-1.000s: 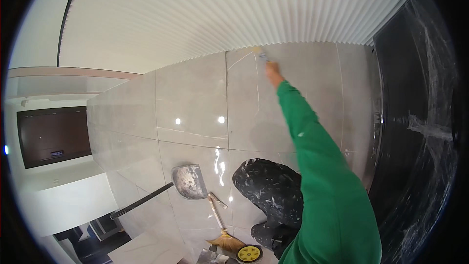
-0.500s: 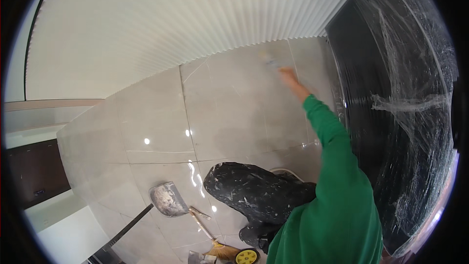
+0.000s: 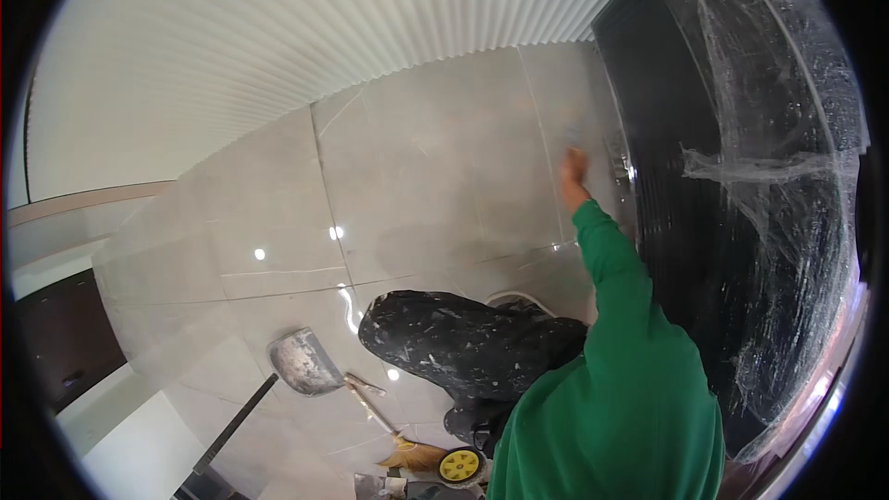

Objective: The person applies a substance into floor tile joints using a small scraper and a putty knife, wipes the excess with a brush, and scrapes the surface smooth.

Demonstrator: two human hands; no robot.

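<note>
My right arm, in a green sleeve, stretches forward over the grey tiled floor [image 3: 417, 176]. At its end, my right hand [image 3: 574, 171] is closed on a small brush [image 3: 572, 136], probably a paintbrush, blurred by motion. The brush is low over the tiles, a short way from the black panel [image 3: 667, 139] wrapped in clear plastic film on the right. Whether the bristles touch the floor I cannot tell. My left hand is out of view. One bent leg [image 3: 463, 338] in black, paint-spattered trousers lies below the middle.
A white ribbed wall [image 3: 370, 18] borders the floor at the far side. To the lower left are a dirty dustpan [image 3: 304, 363] and a black handle [image 3: 236, 424]. Nearer me lie a straw hand broom [image 3: 412, 454], a short stick [image 3: 365, 383] and a yellow-and-black wheel [image 3: 460, 466].
My right hand has swung to the right with the brush, from near the ribbed wall toward the film-wrapped panel, and back a little toward me. The view has shifted slightly.
</note>
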